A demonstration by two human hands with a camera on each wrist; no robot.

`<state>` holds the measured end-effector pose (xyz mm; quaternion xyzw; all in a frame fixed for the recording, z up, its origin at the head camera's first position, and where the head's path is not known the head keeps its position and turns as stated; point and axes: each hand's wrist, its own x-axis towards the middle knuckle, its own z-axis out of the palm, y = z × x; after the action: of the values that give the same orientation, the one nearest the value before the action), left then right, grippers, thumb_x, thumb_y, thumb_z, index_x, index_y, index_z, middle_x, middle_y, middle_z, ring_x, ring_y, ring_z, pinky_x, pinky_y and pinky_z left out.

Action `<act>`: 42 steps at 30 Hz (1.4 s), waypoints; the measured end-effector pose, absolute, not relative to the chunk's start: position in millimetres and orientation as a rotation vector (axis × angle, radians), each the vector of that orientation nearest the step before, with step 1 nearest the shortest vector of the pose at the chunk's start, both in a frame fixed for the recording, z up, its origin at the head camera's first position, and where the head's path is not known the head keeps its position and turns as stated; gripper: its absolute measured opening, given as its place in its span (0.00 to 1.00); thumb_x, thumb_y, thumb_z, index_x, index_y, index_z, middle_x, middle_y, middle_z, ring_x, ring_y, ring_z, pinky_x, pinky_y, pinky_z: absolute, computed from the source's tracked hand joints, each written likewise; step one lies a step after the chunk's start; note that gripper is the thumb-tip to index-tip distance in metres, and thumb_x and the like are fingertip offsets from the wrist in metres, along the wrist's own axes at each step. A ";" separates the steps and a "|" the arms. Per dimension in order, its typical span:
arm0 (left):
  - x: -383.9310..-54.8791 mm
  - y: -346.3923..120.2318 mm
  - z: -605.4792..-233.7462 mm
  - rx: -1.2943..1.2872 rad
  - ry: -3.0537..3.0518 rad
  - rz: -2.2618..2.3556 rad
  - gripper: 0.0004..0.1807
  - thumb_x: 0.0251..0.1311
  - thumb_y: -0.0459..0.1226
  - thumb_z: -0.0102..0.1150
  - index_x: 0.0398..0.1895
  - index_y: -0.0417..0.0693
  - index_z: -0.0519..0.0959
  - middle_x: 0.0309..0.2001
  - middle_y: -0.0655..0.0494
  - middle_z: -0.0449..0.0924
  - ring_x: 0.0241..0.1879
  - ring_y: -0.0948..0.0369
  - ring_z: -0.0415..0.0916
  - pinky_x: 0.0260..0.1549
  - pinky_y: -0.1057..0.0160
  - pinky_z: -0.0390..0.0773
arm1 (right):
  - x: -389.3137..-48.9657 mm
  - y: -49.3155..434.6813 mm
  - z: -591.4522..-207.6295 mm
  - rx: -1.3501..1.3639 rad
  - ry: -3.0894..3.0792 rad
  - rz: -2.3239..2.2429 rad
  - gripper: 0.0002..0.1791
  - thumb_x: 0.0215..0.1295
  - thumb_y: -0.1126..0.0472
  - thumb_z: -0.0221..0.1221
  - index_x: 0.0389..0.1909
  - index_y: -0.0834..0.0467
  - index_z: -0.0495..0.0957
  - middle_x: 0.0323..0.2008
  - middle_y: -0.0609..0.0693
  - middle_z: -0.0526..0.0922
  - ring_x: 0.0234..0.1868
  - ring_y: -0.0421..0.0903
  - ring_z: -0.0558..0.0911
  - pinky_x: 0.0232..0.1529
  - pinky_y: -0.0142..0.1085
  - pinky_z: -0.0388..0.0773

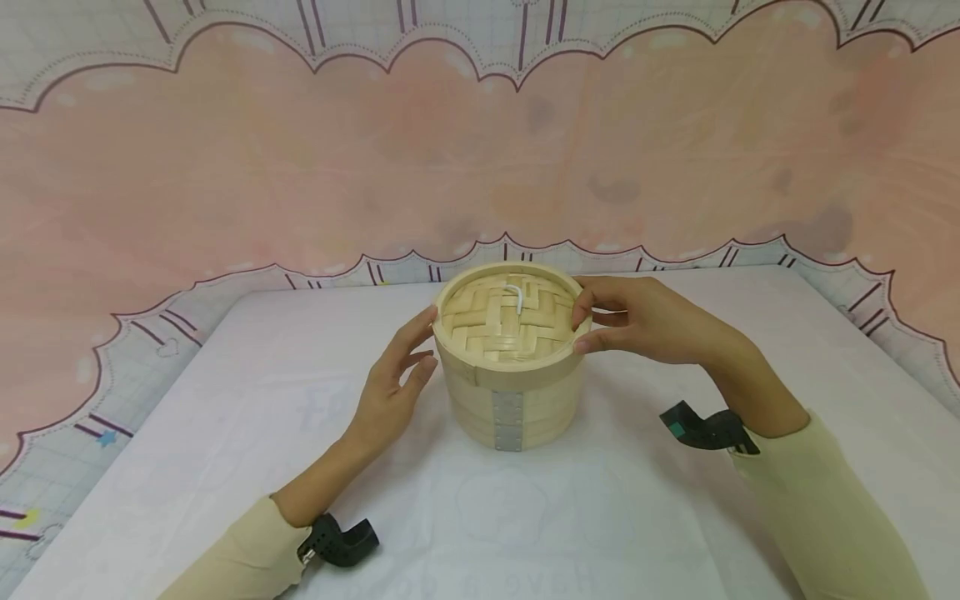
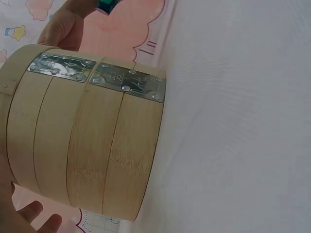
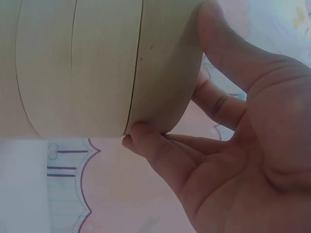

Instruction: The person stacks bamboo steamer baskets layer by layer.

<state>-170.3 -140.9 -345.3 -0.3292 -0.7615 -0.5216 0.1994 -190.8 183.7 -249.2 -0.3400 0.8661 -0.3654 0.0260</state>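
A round bamboo steamer (image 1: 465, 400) stands upright on the white table, its metal clasp plates (image 2: 127, 82) lined up down the side. Its woven lid (image 1: 498, 321) sits on top, with a small white loop near the middle. My right hand (image 1: 637, 321) pinches the lid's right rim between thumb and fingers; one finger (image 3: 155, 145) touches the seam below the lid. My left hand (image 1: 386, 400) touches the lid's left edge with loosely bent fingers. In the left wrist view, its lower fingers (image 2: 31, 211) are apart from the steamer. The steamer's inside is hidden.
White cloth covers the table (image 1: 480, 517). A pink and white patterned backdrop (image 1: 450, 167) rises behind it and runs along both sides. Black wrist cameras sit on my left (image 1: 337, 540) and right (image 1: 708, 427) wrists.
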 end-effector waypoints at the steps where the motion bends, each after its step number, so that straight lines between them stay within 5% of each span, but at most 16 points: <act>1: -171.9 -142.3 -346.1 -0.918 -2.134 -1.456 0.30 0.66 0.25 0.49 0.71 0.45 0.60 0.71 0.55 0.59 0.66 0.55 0.61 0.55 0.46 0.72 | -192.1 183.7 -249.7 -1.053 2.660 -1.137 0.16 0.54 0.54 0.69 0.38 0.56 0.75 0.65 0.53 0.68 0.66 0.51 0.67 0.59 0.42 0.72; 19: -181.3 -149.1 -325.9 -0.947 -2.175 -1.502 0.23 0.55 0.33 0.65 0.54 0.48 0.70 0.72 0.56 0.57 0.69 0.57 0.56 0.54 0.43 0.71 | -203.5 185.9 -256.2 -1.079 2.449 -1.318 0.14 0.59 0.62 0.66 0.42 0.60 0.73 0.70 0.55 0.60 0.68 0.49 0.63 0.63 0.40 0.66; 31: -177.7 -144.6 -321.9 -0.931 -2.212 -1.547 0.22 0.56 0.30 0.64 0.53 0.51 0.70 0.73 0.57 0.55 0.68 0.58 0.58 0.53 0.43 0.72 | -199.7 189.4 -256.1 -1.040 2.530 -1.269 0.15 0.58 0.59 0.67 0.44 0.56 0.75 0.71 0.53 0.57 0.70 0.51 0.60 0.61 0.44 0.69; 42: -171.5 -139.4 -323.3 -0.914 -2.200 -1.477 0.25 0.53 0.28 0.67 0.52 0.51 0.70 0.72 0.56 0.54 0.66 0.56 0.59 0.52 0.48 0.75 | -196.0 184.8 -256.4 -1.095 2.600 -1.234 0.22 0.51 0.59 0.72 0.44 0.55 0.72 0.57 0.46 0.75 0.72 0.44 0.51 0.60 0.45 0.70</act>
<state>-171.5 -139.4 -323.3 -0.3213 -0.7736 -0.5194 0.1687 -196.0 184.8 -256.4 -0.3554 0.8440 -0.4005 0.0311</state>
